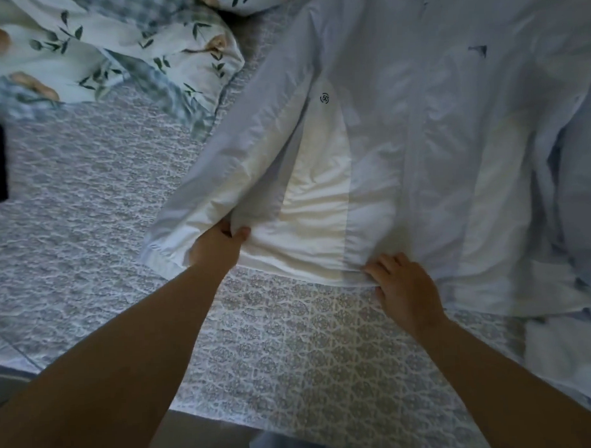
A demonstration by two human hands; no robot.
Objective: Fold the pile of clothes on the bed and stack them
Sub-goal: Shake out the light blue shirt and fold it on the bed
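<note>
White shirt (401, 136) lies spread on the bed (292, 351). Left hand (218, 248) grips its sleeve cuff; right hand (405, 288) pinches the bottom hem.

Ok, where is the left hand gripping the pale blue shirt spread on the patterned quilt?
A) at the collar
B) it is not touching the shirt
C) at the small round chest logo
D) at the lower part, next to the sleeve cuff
D: the left hand pinches the pale blue shirt low down beside the sleeve cuff, near the hem, far from the logo.
</note>
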